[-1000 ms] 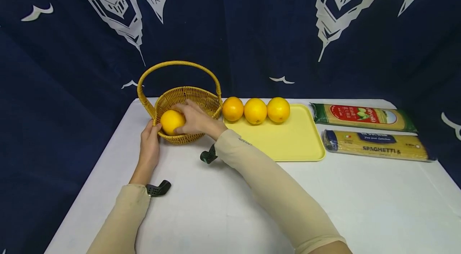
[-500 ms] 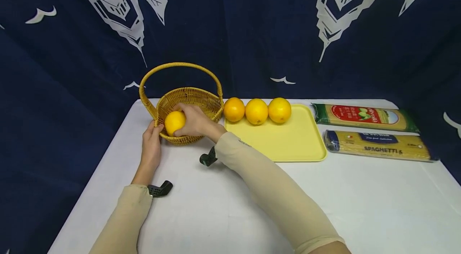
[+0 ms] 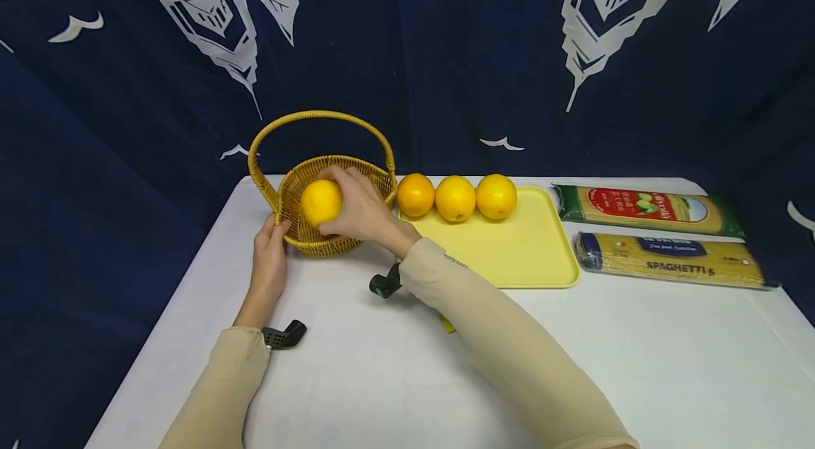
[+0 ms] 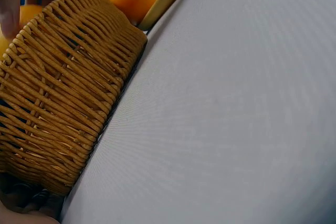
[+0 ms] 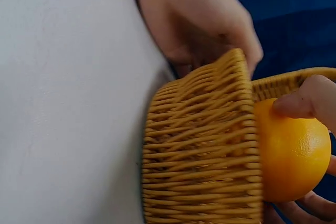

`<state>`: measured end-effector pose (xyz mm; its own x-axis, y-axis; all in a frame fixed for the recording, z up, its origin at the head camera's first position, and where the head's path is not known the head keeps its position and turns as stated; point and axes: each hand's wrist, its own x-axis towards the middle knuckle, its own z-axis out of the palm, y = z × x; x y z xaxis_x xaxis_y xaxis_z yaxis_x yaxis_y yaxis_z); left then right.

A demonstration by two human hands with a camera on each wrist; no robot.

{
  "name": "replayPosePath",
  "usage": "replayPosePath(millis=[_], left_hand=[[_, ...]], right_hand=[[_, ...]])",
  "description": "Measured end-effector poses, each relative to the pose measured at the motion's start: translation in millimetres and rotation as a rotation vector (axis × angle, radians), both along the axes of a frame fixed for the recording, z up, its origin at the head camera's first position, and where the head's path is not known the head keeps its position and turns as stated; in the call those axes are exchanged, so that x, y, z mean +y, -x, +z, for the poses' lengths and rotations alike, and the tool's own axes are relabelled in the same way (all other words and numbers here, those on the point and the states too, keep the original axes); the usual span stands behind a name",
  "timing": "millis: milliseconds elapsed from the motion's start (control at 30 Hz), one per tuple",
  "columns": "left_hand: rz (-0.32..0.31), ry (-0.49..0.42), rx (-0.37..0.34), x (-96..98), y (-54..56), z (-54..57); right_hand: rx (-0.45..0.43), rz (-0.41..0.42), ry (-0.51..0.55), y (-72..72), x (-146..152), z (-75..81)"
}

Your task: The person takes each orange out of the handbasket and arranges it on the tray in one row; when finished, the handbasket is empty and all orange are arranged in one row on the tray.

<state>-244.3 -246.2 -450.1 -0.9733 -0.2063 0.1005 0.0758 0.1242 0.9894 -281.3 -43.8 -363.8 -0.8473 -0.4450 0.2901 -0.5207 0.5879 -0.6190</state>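
An orange (image 3: 321,203) is in my right hand (image 3: 361,207), thumb on the near side and fingers over the far side. It is held at the mouth of a wicker basket (image 3: 325,245) with a tall arched handle. The right wrist view shows the orange (image 5: 294,153) just past the basket rim (image 5: 244,129), the thumb pressed on its skin. My left hand (image 3: 270,258) grips the basket's left side, thumb up at the rim. The left wrist view shows the woven wall (image 4: 68,82) close up; most of that hand is out of frame.
Right of the basket stands a yellow tray (image 3: 509,258), with three oranges (image 3: 455,199) in a row along its back left. Two spaghetti packs lie farther right, one green and red (image 3: 649,210), one blue-ended (image 3: 675,259). A dark printed curtain (image 3: 446,67) hangs behind the white table (image 3: 356,378).
My right hand has lifted the orange from low inside the basket, up and to the right. The left hand stays on the basket, which appears in nearly the same place.
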Motion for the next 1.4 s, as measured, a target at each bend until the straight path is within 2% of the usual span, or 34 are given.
replayPosePath(millis=[300,467,667,900,1067,1400], left_hand=[[-0.004,0.015,0.0,-0.1,-1.9,0.7],[-0.004,0.018,0.001,0.4,-0.6,0.7],[-0.005,0.009,0.012,0.2,-0.3,0.9],[-0.003,0.047,-0.014,-0.5,-2.0,1.1],[-0.003,0.04,-0.011,0.2,-0.9,2.2],[0.001,0.043,-0.011,0.2,-1.3,2.1]], right_hand=[[0.088,0.021,0.074,-12.0,23,17.0],[0.108,0.034,0.109,-20.2,40,24.3],[0.105,0.017,0.128,-27.4,63,25.7],[0.13,-0.006,0.135,-33.2,88,26.0],[0.119,-0.026,0.161,-37.4,107,28.0],[0.146,-0.086,0.182,-39.7,142,30.6]])
